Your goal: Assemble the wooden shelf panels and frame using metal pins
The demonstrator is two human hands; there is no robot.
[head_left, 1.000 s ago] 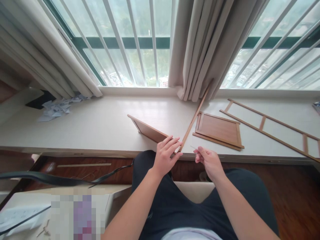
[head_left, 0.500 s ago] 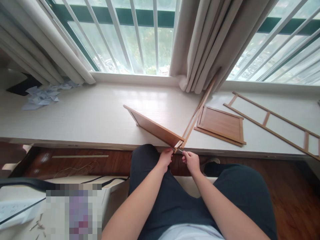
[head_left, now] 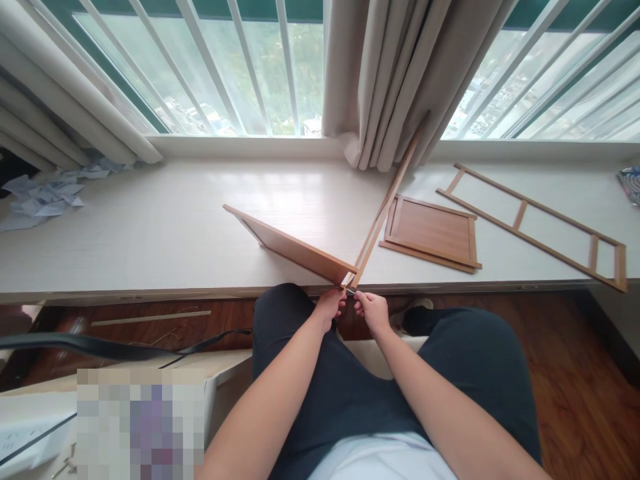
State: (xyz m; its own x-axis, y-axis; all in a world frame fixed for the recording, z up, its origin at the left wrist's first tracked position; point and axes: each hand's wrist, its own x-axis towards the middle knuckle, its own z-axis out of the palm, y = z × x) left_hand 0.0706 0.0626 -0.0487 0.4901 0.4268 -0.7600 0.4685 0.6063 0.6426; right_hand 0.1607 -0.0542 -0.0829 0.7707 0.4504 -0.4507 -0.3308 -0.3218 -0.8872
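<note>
My left hand point(head_left: 330, 307) is closed on the near corner where a brown wooden panel point(head_left: 295, 248) meets a wooden ladder frame point(head_left: 385, 210). The panel stands on its long edge and slants to the left. The frame runs from that corner toward the curtain. My right hand point(head_left: 373, 309) pinches a thin metal tool point(head_left: 351, 291), its tip against or very near the corner. The exact contact is too small to make out. Both hands are just off the counter's front edge, above my lap.
On the white counter point(head_left: 165, 227) lie stacked wooden panels point(head_left: 433, 230) and another ladder frame point(head_left: 520, 215). Torn paper point(head_left: 47, 193) is at the left. A curtain point(head_left: 380, 80) hangs behind. To my left, small metal fasteners point(head_left: 67, 461) lie on a light surface beside a black strap point(head_left: 85, 343).
The whole view has shifted, so the counter and wooden parts appear slightly left and higher. My hands stay at the same corner, with the right hand still pinching the metal tool.
</note>
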